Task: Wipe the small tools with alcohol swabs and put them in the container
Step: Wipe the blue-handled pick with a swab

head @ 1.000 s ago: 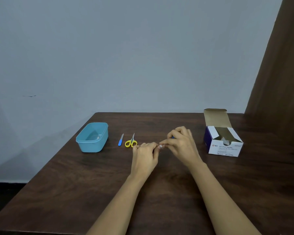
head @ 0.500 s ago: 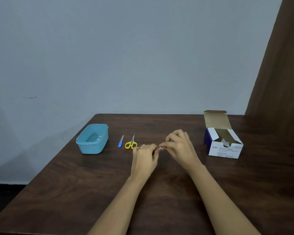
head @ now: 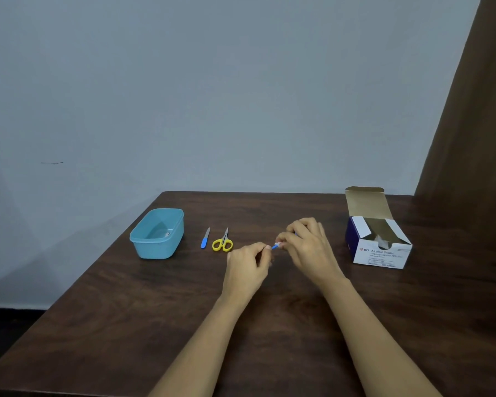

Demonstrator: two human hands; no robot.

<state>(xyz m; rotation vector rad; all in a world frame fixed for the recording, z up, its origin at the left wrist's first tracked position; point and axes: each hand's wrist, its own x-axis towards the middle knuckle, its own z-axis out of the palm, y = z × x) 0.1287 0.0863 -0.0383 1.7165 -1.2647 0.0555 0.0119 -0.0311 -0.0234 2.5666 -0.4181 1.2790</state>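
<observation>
Landmark: yellow scissors [head: 222, 242], flat on the dark wood table [head: 112, 325], blades pointing away from the person.

- Well left of the scissors: blue container [head: 155, 250], open top. There's a small pale glint on its floor, too small to identify.
- Just left of the scissors, not touching: blue-handled nail file [head: 205, 238], lying roughly parallel to them.
- Right of the scissors, a bit nearer the person: left hand [head: 248, 267]. Fingers are curled, thumb and forefinger tips brought together at the end of a small blue tool [head: 274, 247]. Can't tell if they actually grip it.
- Further right: right hand [head: 308, 249], fingers curled round the tool. A white scrap [head: 277, 243] shows at its fingertips and a bit of blue pokes out behind the fingers. The tool is between both hands, mostly hidden by the right fingers.
- Far right of the scissors: alcohol swab box [head: 384, 255], lid flap up, top torn open, something pale showing inside.

The file and scissors sit on the line from the hands to the container. A grey-blue wall [head: 212, 96] is behind the scissors, and a brown panel [head: 470, 138] stands beyond the box.
</observation>
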